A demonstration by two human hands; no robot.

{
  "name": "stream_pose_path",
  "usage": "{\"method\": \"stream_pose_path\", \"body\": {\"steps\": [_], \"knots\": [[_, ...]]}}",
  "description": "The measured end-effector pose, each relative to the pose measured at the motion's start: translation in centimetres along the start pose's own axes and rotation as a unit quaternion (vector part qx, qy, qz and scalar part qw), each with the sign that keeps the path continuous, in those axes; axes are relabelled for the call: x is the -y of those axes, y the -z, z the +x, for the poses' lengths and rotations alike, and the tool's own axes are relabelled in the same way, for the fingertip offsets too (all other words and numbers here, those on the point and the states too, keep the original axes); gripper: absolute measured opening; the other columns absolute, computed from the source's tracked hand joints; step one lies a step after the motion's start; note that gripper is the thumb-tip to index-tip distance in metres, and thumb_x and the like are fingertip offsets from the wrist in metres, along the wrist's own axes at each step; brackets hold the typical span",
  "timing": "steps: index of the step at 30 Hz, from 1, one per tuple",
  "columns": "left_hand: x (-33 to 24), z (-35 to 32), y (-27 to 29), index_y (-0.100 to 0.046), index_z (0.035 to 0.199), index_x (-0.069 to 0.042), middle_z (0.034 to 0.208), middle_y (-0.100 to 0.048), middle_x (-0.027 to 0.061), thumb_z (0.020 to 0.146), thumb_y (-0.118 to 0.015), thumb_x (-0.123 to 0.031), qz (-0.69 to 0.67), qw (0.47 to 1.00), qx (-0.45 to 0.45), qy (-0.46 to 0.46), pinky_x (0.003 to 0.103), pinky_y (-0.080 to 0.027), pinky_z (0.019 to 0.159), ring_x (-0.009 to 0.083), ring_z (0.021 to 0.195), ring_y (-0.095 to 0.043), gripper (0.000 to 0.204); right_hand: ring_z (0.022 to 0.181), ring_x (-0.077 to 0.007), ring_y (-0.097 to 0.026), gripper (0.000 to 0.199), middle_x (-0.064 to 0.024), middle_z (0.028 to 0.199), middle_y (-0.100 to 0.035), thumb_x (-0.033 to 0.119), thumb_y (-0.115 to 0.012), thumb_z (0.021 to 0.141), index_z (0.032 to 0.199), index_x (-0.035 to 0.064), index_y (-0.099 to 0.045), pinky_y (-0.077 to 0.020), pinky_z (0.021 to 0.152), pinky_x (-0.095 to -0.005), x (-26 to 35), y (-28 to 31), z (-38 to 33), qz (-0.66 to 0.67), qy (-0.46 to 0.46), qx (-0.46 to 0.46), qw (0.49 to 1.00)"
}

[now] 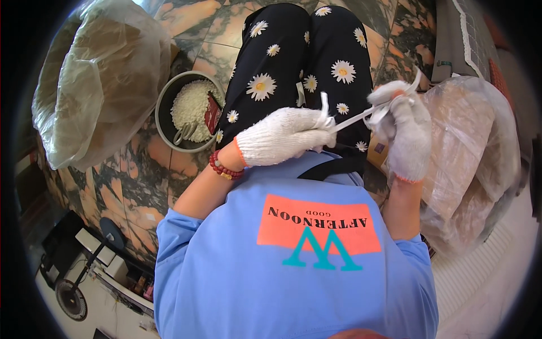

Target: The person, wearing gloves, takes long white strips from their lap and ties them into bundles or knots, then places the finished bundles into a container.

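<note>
A thin white strip (357, 118) is stretched taut between my two hands, above my lap. My left hand (285, 138), in a white knitted glove, pinches one end, and a short loose end sticks up from its fingertips. At the other end my right hand (402, 127), also gloved, is closed on the strip with fingers bent. Another free end rises above the right fingers. Just left of my knees stands a round grey-green pot (164, 127) holding many small white pieces (189, 104), a dark red packet (212, 114) and a looped metal handle (183, 134).
A large translucent plastic bag (101, 73) stands open on the marbled floor (135, 186) at the left. To the right lies another clear plastic bag (468, 152) with brownish contents. A black fan (71, 299) is at the lower left, and a grey padded seat (454, 39) at the upper right.
</note>
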State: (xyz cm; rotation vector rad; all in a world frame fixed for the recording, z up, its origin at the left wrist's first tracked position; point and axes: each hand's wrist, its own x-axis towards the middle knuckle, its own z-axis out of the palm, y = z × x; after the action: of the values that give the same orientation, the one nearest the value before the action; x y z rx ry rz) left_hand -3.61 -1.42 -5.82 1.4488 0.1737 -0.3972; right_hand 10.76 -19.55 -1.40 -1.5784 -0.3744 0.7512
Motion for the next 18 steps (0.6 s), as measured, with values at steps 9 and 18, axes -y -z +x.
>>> {"method": "stream_pose_path", "body": {"steps": [9,18], "knots": [[2.5,-4.1,2.8,-0.062,0.087,-0.007,0.075,-0.058,-0.0031,0.108,-0.051,-0.029,-0.030,0.997,-0.028,0.062,0.021,-0.039,0.052,0.0038,0.054,-0.044,0.032,0.045,-0.0113,-0.029,0.035,0.0021,0.061,-0.031,0.023,-0.039,0.106,0.072,0.0182,-0.034,-0.0315,0.042,-0.0286,-0.2,11.5,4.3,0.431,0.046,0.105,0.895],[3.1,-8.3,4.6,-0.061,0.081,-0.008,0.069,-0.054,-0.0040,0.105,-0.053,-0.028,-0.019,0.987,-0.027,0.159,0.020,-0.038,0.052,0.0027,0.057,-0.046,0.032,0.060,-0.0164,-0.045,0.018,-0.0026,0.070,-0.045,0.016,-0.044,0.100,0.084,0.0119,-0.051,-0.0421,0.056,-0.0350,0.4,26.8,5.2,0.241,0.151,-0.301,0.910]]}}
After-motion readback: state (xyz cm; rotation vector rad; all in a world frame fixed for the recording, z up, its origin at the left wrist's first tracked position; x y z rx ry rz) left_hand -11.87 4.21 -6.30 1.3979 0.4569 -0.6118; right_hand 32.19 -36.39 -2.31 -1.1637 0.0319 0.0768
